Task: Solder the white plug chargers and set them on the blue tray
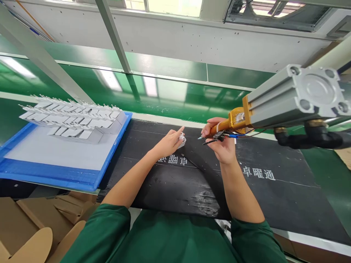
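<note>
Small white part (182, 142) sits over the middle of the black mat (175, 197), at the fingertips of the left grip (169, 142). Left hand is the nearer by far: it is on the part. From the right grip (222, 146), the part lies to the left at nearly the same height in view, a short stretch of bare mat between.

Part's long axis: cannot tell, fingers cover most of it. Power tool (296, 98) is plainer. Its axis slopes from upper right down to the left, and the pale tip (200, 138) points roughly at the part, apart from it.

Left grip: narrow, fingers bent over the part; whether the mat bears its weight is not clear. Right grip: wrapped about the tool's orange front end, thumb side below, fingers above; black fittings and a blue-sleeved wire show beside the palm.

Off left, blue tray (115, 160) overlapping the mat's edge. In it, white pieces (74, 118) in close rows, thin prongs upward, well apart from both hands. Green worktop (333, 186) shows beyond the mat. Cardboard (24, 219) lower left, below tray level.
</note>
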{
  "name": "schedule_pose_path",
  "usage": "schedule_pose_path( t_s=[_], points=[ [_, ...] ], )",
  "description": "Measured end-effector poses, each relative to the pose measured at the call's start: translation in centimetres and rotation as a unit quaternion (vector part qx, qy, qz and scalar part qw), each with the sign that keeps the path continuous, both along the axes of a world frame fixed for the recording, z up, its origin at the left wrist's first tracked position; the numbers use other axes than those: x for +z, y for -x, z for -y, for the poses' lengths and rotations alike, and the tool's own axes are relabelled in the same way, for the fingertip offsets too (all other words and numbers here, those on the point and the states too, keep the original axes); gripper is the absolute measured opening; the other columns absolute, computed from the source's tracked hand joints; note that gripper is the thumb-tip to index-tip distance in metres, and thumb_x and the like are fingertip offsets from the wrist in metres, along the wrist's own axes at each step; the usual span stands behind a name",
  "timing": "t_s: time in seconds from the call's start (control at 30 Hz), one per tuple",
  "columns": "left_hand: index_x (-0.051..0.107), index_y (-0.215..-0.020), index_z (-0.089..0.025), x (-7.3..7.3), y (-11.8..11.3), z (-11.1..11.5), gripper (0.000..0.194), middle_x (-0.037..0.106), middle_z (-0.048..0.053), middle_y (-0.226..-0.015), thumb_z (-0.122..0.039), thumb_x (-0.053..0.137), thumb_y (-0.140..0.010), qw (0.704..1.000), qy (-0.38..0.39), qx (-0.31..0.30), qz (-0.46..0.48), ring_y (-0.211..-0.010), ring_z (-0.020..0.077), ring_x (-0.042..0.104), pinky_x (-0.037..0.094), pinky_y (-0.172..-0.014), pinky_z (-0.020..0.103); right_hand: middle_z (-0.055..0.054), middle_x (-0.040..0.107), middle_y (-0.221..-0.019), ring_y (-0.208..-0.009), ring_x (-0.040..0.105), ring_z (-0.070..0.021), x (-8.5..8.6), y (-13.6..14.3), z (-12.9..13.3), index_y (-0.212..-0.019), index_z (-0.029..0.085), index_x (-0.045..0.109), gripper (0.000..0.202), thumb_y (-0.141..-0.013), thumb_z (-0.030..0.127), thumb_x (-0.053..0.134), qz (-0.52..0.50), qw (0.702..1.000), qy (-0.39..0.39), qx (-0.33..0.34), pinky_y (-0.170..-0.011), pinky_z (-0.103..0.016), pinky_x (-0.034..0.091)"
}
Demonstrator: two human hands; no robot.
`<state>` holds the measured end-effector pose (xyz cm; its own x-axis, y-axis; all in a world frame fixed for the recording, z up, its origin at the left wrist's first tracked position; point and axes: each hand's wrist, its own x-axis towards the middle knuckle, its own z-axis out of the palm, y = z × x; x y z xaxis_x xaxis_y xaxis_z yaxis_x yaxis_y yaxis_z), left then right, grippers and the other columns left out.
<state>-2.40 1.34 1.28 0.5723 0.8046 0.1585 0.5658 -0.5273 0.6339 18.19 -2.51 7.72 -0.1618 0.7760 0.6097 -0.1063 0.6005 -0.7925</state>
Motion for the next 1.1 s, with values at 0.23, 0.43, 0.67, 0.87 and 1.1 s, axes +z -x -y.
schedule_pose_path(
  t_s=[0.23, 0.43, 0.67, 0.87, 1.1],
  points=[
    [0.057, -0.116, -0.018, -0.4, -1.1, 0.4, 0.030, 0.069, 0.007, -0.102, -0.034, 0.056, -0.091, 0.997, -0.007, 0.081, -0.014, -0.092, 0.0213, 0.064, 0.049, -0.083, 0.031, -0.001, 0.053, -0.082, -0.075, 0.051, -0.0179, 0.2, 0.0, 0.3, -0.114, 0.031, 0.056, 0.037, -0.080, 0.037, 0.068, 0.005, 1.000, 0.016, -0.009, -0.068, -0.036, 0.048],
    [0.051, -0.128, -0.021, -0.6, -2.1, 1.1, 0.038, 0.071, 0.007, -0.103, -0.039, 0.050, -0.095, 0.986, 0.010, 0.137, -0.096, -0.095, 0.0232, 0.068, 0.049, -0.078, 0.030, 0.000, 0.053, -0.084, -0.075, 0.050, -0.0171, 0.3, 0.1, 0.3, -0.117, 0.031, 0.055, 0.038, -0.082, 0.032, 0.068, 0.002, 1.000, 0.016, 0.000, -0.067, -0.034, 0.046],
    [0.034, -0.147, -0.016, 0.0, -3.2, 2.0, 0.063, 0.069, 0.015, -0.113, -0.038, 0.056, -0.092, 0.951, -0.021, 0.178, -0.252, -0.104, 0.0291, 0.067, 0.052, -0.081, 0.034, -0.001, 0.053, -0.087, -0.076, 0.050, -0.0156, 0.5, 0.0, 0.4, -0.119, 0.030, 0.055, 0.037, -0.083, 0.027, 0.067, -0.001, 1.000, 0.014, 0.018, -0.065, -0.032, 0.045],
    [0.033, -0.145, -0.012, -0.6, -3.7, 2.0, 0.060, 0.067, 0.018, -0.113, -0.035, 0.052, -0.093, 0.954, -0.016, 0.193, -0.229, -0.107, 0.0321, 0.065, 0.051, -0.084, 0.038, 0.000, 0.053, -0.086, -0.075, 0.052, -0.0153, 0.6, 0.1, 0.5, -0.119, 0.030, 0.056, 0.038, -0.083, 0.028, 0.068, -0.005, 0.999, 0.019, 0.025, -0.066, -0.032, 0.048],
    [0.053, -0.117, -0.014, -0.6, -1.5, -0.9, 0.033, 0.068, 0.010, -0.092, -0.037, 0.051, -0.093, 0.898, 0.342, 0.194, 0.197, -0.073, 0.0184, 0.065, 0.050, -0.059, 0.026, -0.001, 0.054, -0.087, -0.077, 0.051, -0.0160, 0.3, -0.2, 0.4, -0.120, 0.030, 0.056, 0.039, -0.083, 0.026, 0.066, -0.006, 1.000, 0.014, 0.024, -0.066, -0.032, 0.046]
  ],
)
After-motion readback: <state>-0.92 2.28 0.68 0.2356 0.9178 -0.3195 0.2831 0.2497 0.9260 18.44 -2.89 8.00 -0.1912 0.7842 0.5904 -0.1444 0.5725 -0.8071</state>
